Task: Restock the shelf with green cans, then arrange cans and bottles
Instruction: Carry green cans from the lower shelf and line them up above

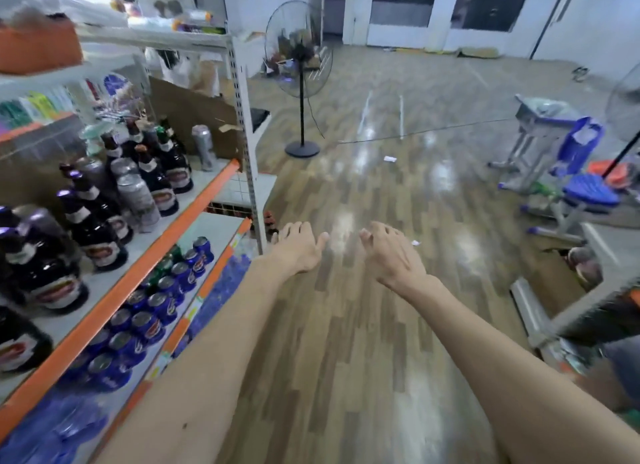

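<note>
A shelf unit with orange edges [145, 266] fills the left of the head view. Dark bottles [93, 231] and silver cans [138, 196] stand on its middle shelf. Rows of blue cans [149, 325] fill the lower shelf, with a few green cans [164, 266] behind them. My left hand [299, 247] and my right hand [391, 252] are both stretched forward over the wooden floor, to the right of the shelf. Both hold nothing, with fingers apart. The frame is blurred.
A standing fan [299, 82] stands past the shelf's far end. Blue and grey chairs [585, 189] and a desk [540, 117] crowd the right side. A cardboard box [554, 276] lies at the right, near another counter. Wooden floor [363, 325] stretches ahead.
</note>
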